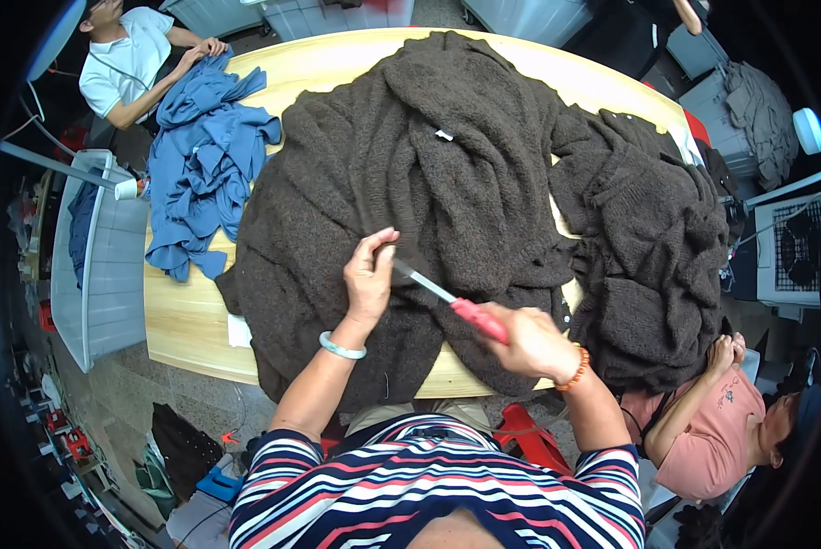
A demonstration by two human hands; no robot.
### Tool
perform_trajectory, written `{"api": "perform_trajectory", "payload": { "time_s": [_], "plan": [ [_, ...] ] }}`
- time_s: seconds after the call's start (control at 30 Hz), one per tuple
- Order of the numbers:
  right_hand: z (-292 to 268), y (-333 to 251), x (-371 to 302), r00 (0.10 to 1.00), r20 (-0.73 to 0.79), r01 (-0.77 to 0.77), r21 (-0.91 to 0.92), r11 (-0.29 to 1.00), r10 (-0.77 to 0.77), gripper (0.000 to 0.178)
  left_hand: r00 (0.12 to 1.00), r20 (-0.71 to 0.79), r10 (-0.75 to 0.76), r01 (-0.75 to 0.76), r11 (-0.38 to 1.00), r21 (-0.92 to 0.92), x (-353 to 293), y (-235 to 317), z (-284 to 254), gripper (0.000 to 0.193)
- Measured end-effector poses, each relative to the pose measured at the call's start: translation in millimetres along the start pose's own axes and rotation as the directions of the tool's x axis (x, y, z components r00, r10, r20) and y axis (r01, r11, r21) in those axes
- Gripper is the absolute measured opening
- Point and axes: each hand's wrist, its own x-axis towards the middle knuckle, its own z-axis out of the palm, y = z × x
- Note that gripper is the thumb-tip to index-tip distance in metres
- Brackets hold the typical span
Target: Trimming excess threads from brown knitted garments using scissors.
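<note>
A dark brown knit garment (337,183) is spread in folds over the table before me, with a small white tag (444,134) on it. My left hand (368,279), with fingers curled and thumb close to them, appears to pinch a bit of its cloth. My right hand (534,343) is closed around the handle of a red-handled tool (477,317). Its narrow metal shaft points up and left toward my left fingertips. The tip is blurred against the dark knit, so I cannot tell whether it touches the cloth.
More dark knitwear (653,229) is heaped at the right of the pale wooden table (186,325). Blue garments (205,160) lie at the left, where a person in white (122,64) handles them. Another person in pink (717,421) is at the lower right. A grey-white bin (113,274) stands at left.
</note>
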Motion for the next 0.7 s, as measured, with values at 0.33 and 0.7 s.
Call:
{"api": "perform_trajectory", "payload": {
  "time_s": [0.33,0.7],
  "plan": [
    [5.5,16.3,-42.0,0.988,0.011,-0.150,-0.073,0.986,0.152,0.033,0.899,0.140,-0.415,0.430,0.777,-0.459,3.5,-17.7,38.5,0.036],
    [-0.6,37.8,-33.2,0.901,-0.391,-0.104,0.230,0.968,0.189,0.033,0.771,0.333,0.543,-0.624,0.748,0.225,31.6,77.6,76.3,0.049]
  ]
}}
